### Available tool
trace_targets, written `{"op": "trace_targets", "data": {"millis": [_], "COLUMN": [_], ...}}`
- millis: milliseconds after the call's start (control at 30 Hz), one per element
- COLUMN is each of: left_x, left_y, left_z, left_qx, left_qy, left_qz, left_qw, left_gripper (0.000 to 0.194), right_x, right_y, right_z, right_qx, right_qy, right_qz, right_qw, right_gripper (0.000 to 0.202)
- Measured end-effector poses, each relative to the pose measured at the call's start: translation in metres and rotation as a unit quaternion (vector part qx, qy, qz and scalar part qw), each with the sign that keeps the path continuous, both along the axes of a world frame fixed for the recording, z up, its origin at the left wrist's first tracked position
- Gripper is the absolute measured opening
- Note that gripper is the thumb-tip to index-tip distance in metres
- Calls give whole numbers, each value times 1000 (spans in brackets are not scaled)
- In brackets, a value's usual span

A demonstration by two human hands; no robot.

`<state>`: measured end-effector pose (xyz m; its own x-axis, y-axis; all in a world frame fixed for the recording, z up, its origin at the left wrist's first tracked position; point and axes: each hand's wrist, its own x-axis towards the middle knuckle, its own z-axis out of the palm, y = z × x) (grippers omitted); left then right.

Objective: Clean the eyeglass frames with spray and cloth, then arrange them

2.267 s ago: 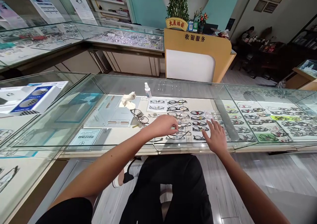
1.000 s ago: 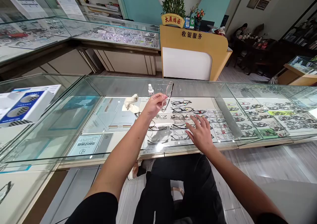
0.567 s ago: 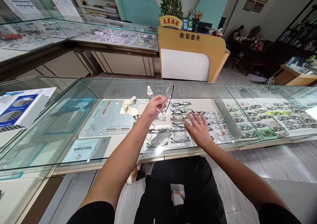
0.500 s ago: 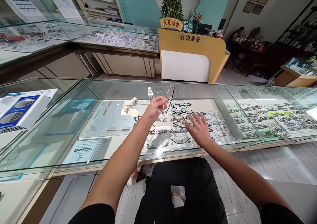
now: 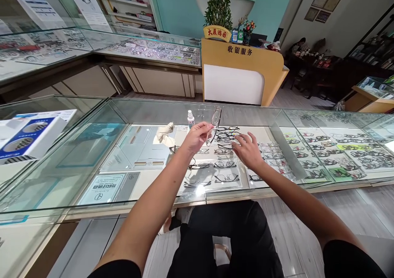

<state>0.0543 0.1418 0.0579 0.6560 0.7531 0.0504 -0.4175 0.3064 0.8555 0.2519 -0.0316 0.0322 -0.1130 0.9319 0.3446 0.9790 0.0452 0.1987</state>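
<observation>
A pair of thin-framed glasses is held upright above the glass counter by my left hand, its fingers pinched on the frame. To the right, my right hand hovers over the counter with its fingers spread and holds nothing. Rows of eyeglasses lie below and between my hands. Behind my left hand stands a white spray bottle. A crumpled beige cloth sits to the left of the bottle.
A blue and white box is on the left of the counter. More glasses fill the case at the right. Beyond an aisle stands a yellow cashier desk. Two people sit at the far right back.
The view has shifted slightly, so the scene sits a little lower and further right. My left hand still holds the glasses; my right hand stays spread, with little movement.
</observation>
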Motion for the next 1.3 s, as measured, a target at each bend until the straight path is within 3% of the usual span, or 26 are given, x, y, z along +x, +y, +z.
{"op": "trace_targets", "data": {"millis": [167, 267, 400, 533, 633, 867, 967, 1067, 1300], "left_x": [1, 0, -1, -1, -1, -3, -3, -3, -4], "left_y": [1, 2, 4, 3, 2, 4, 4, 6, 10], "left_z": [-2, -2, -2, -2, -3, -2, -1, -3, -5], "left_qx": [13, 18, 14, 17, 22, 28, 31, 28, 33], "left_qy": [2, 3, 0, 8, 13, 11, 12, 11, 13], "left_qz": [23, 36, 40, 42, 41, 57, 57, 60, 65], "left_qw": [1000, 999, 999, 999, 999, 998, 998, 998, 997], "left_gripper": [35, 34, 34, 34, 34, 33, 33, 35, 33], "right_x": [-13, -9, 5, 11, 11, 14, 17, 18, 17], "right_y": [18, 31, 37, 37, 36, 34, 42, 52, 53], "right_z": [41, 56, 49, 37, 38, 42, 34, 27, 31], "right_qx": [61, -13, -133, -173, -198, -199, -143, -145, -153], "right_qy": [176, 257, 256, 239, 218, 243, 244, 211, 190], "right_qz": [-13, -40, -79, -89, -86, -70, -102, -133, -103], "right_qw": [982, 966, 954, 952, 952, 947, 954, 957, 964], "right_gripper": [35, 27, 17, 17, 17, 18, 23, 22, 19]}}
